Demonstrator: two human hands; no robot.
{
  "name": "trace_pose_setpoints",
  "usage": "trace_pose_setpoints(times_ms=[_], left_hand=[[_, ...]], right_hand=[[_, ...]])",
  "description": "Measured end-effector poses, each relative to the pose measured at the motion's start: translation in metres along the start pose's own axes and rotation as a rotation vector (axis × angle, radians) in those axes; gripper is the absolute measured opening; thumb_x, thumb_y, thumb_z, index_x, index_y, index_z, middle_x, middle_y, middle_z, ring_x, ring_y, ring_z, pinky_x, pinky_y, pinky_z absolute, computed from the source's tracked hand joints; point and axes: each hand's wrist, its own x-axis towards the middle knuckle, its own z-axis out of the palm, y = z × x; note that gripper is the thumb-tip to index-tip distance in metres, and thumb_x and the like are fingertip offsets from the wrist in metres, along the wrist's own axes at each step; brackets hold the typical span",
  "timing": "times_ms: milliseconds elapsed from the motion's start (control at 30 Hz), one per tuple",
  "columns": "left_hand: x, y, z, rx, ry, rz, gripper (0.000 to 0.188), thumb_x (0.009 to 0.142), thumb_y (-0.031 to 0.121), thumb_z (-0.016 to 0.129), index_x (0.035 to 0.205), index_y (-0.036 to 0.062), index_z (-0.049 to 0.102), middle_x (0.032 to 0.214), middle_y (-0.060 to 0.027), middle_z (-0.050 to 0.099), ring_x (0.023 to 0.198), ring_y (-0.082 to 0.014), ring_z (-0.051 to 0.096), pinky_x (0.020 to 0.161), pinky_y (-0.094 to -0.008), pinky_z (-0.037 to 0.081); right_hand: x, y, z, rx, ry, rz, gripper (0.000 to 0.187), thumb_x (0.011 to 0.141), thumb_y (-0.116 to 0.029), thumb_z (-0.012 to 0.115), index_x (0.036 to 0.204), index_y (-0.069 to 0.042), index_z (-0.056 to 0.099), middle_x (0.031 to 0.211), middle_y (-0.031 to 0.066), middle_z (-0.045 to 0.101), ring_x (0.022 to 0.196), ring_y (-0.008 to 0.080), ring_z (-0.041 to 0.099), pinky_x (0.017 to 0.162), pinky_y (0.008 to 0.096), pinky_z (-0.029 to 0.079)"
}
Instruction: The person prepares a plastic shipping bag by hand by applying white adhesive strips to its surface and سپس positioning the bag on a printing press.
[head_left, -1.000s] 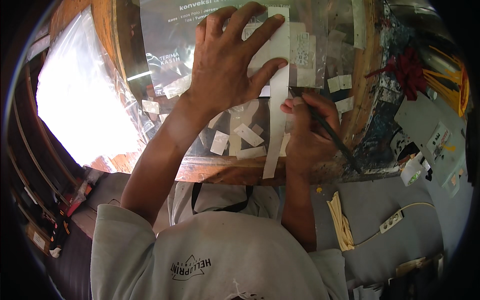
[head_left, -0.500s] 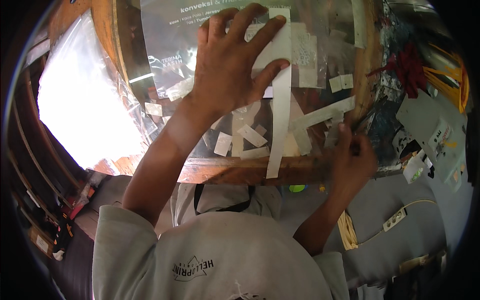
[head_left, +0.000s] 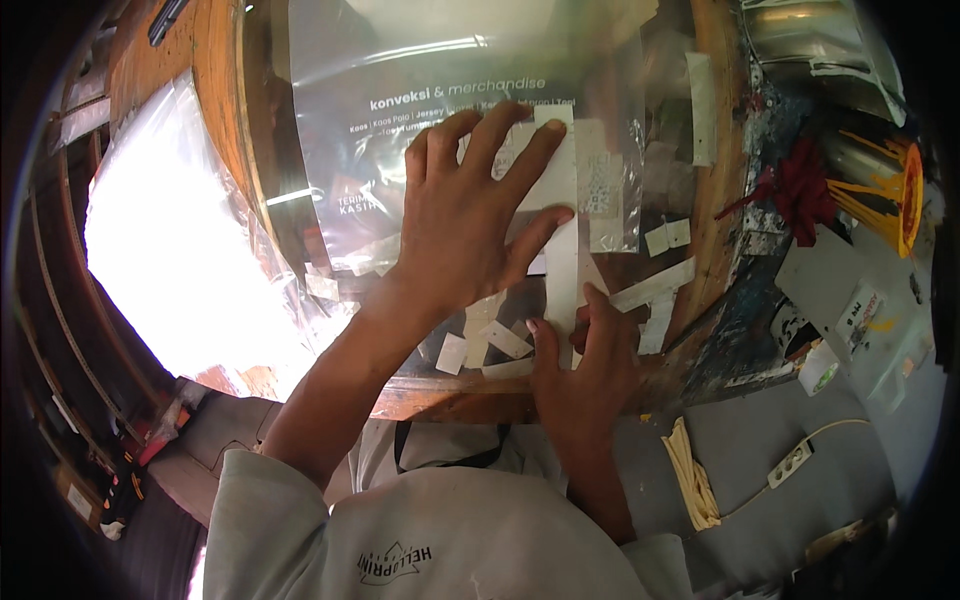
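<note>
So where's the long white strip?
In the head view, right of centre: the strip lies under the left hand, the right hand at its lower end.

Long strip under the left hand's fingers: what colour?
The long strip is white, seen best in the head view.

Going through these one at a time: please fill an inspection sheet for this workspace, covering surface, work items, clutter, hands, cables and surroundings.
Surface: wood-edged table, stained at its right side.
Work items: printed clear plastic bag; white strip lying partly over it.
Clutter: scattered pale pieces.
Hands: left hand spread over bag and strip; right hand at the strip's lower part, grip unclear.
Cables: pale cord from a socket strip, lower right.
Surroundings: glaring plastic left; dark red cloth and orange-stained container right.
</note>
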Motion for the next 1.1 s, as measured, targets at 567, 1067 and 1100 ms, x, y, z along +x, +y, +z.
trace_pose_setpoints(times_ms=[567,1067,1100], left_hand=[[0.001,-0.0004,-0.0013,-0.007,-0.04,-0.028,0.067,0.089,0.052,0.076,0.146,0.0208,0.061,0.149,-0.007,0.049,0.132,-0.0339,0.043,0.11,-0.0504,0.035],[-0.0006,-0.0026,0.001,-0.011,0.014,0.009,0.065,0.088,0.05,0.077,0.144,0.0195,0.062,0.147,-0.0078,0.052,0.128,-0.0348,0.045,0.108,-0.0498,0.036],[-0.0002,-0.0033,0.0019,-0.01,0.023,0.015,0.065,0.088,0.05,0.076,0.144,0.0196,0.062,0.146,-0.0078,0.052,0.127,-0.0347,0.045,0.108,-0.0497,0.036]], right_hand=[[-0.001,-0.0025,0.005,-0.02,0.102,-0.096,0.043,0.082,-0.008,0.083,0.12,-0.001,0.065,0.111,0.0172,0.063,0.101,0.034,0.066,0.079,0.0441,0.056],[-0.0065,-0.0037,0.0084,-0.001,0.14,-0.072,0.052,0.085,-0.013,0.083,0.131,0.0,0.061,0.122,0.0198,0.057,0.103,0.0341,0.064,0.081,0.0421,0.056],[-0.0059,-0.0031,0.0102,0.003,0.148,-0.068,0.051,0.085,-0.013,0.083,0.13,0.0,0.062,0.122,0.0197,0.058,0.104,0.034,0.064,0.082,0.0424,0.056]])
